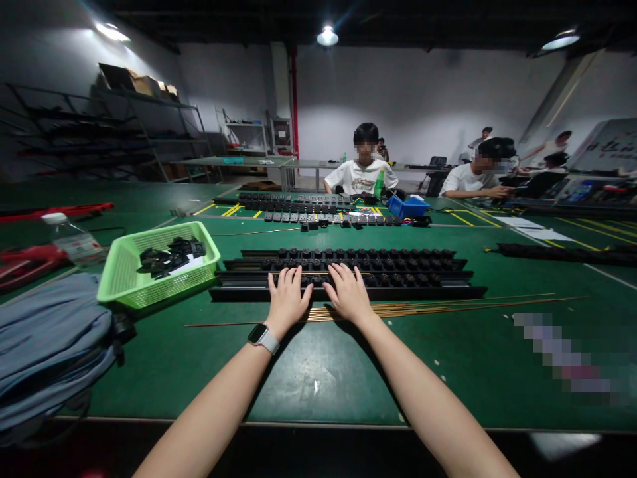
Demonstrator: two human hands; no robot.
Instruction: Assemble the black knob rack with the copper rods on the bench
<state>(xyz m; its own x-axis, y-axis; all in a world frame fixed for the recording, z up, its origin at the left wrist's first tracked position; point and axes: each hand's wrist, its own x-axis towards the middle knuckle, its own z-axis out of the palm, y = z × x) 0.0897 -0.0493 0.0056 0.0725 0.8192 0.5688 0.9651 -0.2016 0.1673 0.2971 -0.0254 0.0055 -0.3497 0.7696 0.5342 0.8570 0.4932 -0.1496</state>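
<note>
Several long black rails (418, 293) lie side by side across the green table, with rows of small black parts (398, 264) in them. My left hand (288, 297) rests over the nearer rails, fingers spread and pointing away from me. Beside it, my right hand (350, 293) lies in the same way, its fingertips on or just above the black parts. A thin rod runs along the rails near my fingertips; whether I touch it I cannot tell. Several thin brass-coloured rods (398, 310) lie in front of the rails, passing under my hands and wrists.
A light green plastic basket (159, 290) of black parts stands at the left, near a clear bottle (74, 240) and a blue-grey backpack (47, 345). Across the table are more black-part rows, a blue bin (408, 208) and a seated person (362, 174). Other people sit at the right.
</note>
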